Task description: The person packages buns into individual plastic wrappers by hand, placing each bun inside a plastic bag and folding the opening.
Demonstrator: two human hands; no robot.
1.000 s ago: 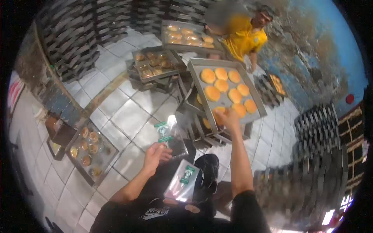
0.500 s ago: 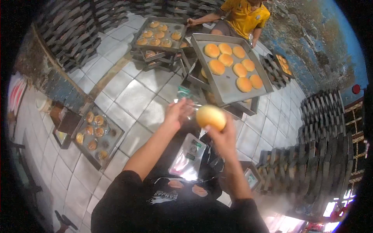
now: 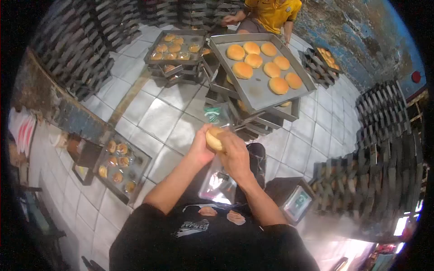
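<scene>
A golden bun point(image 3: 214, 139) is between my two hands, low in front of my body. My right hand point(image 3: 234, 156) wraps over it from the right. At its left side my left hand point(image 3: 200, 145) has its fingers closed against the bun. A clear plastic bag with a green label point(image 3: 212, 114) extends just beyond my fingers; whether the bun is inside it is hidden. Shiny plastic packaging point(image 3: 218, 186) lies on my lap. Ahead, a metal tray point(image 3: 257, 92) holds several golden buns point(image 3: 243, 70) on top of stacked trays.
Another tray stack point(image 3: 174, 44) with wrapped buns stands behind left. A tray of wrapped buns point(image 3: 135, 165) lies at left on the tiled floor point(image 3: 158, 113). Dark stacked trays point(image 3: 361, 180) fill the right side. A person in a yellow shirt point(image 3: 271, 16) sits beyond the trays.
My right hand has taken a bun from the tray and brought it to my left hand and the bag. My view has shifted, and the other person's arm has moved.
</scene>
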